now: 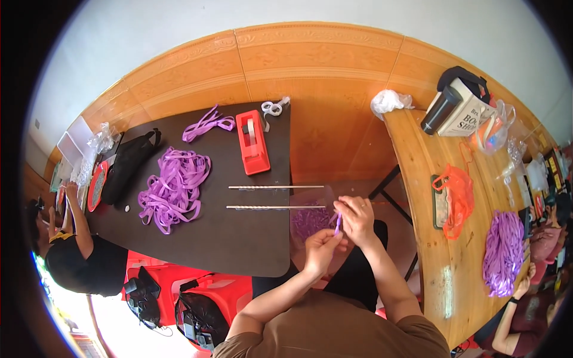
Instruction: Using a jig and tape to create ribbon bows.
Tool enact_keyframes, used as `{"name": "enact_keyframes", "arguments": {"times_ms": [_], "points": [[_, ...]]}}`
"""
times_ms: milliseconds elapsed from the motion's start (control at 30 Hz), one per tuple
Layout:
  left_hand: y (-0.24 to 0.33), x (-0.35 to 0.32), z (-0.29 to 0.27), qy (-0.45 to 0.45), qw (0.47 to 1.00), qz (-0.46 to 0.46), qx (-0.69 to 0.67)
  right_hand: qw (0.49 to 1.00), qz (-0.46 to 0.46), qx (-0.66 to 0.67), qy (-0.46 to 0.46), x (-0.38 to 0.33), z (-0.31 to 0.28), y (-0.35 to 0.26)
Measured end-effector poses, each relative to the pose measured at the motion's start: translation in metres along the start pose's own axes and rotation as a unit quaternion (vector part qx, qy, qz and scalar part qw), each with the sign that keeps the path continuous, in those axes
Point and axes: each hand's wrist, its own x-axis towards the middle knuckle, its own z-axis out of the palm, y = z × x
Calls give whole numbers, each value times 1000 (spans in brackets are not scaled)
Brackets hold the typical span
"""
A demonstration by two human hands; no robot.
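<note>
My left hand and my right hand meet just off the right edge of the dark table. Between their fingertips they pinch a short piece of purple ribbon, the right hand a little higher. Two thin sticks with twisted left ends lie parallel on the table, their right ends jutting past its edge. Below and behind my hands, a clear container holds many small purple pieces, partly hidden by my hands.
Left of the sticks sits a heap of purple ribbon. A red tape dispenser and scissors lie farther back. The wooden table on the right bears a purple ribbon bundle and orange bag. Co-workers sit at both sides.
</note>
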Motion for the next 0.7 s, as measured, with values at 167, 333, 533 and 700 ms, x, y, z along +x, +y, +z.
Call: {"name": "enact_keyframes", "arguments": {"times_ms": [167,333,533,700], "points": [[6,31,5,37,988,135,-67,999,-19,27,18,43,17,21],[-3,55,-20,76,972,222,-26,994,-71,74,-21,81,34,28],[2,65,-28,89,971,218,-38,969,-77,217,-88,89,69,42],[4,61,-28,93,966,238,-42,950,-32,284,-124,74,87,31]]}}
